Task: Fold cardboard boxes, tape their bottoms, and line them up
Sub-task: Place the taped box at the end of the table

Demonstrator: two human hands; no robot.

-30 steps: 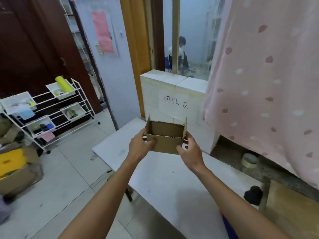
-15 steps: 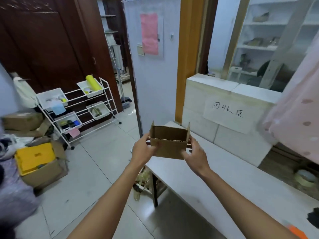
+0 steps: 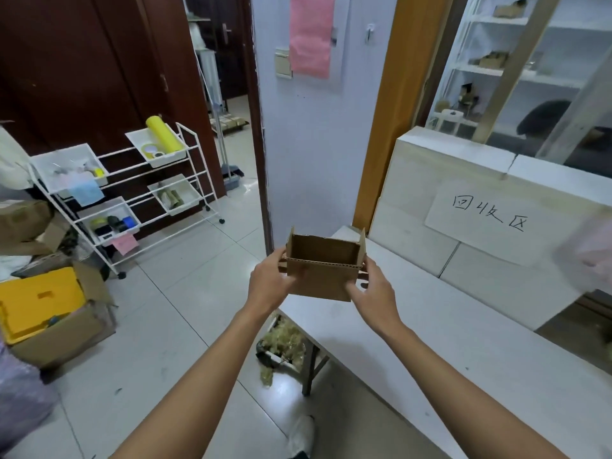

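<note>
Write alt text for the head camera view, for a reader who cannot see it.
Two bare hands hold an open-topped cardboard box between them, left hand on its left side and right hand on its right, over the end of a white table. A white wire rack stands on the tiled floor to the left.

Pale tiled floor point(image 3: 185, 326); white wire rack point(image 3: 132, 191) with trays before dark wooden doors point(image 3: 82, 77); pink sheet point(image 3: 309, 34) on pale wall point(image 3: 314, 144); white blocks point(image 3: 414, 200) bearing a handwritten sign point(image 3: 486, 217) along the tabletop's point(image 3: 463, 359) far edge.
</note>
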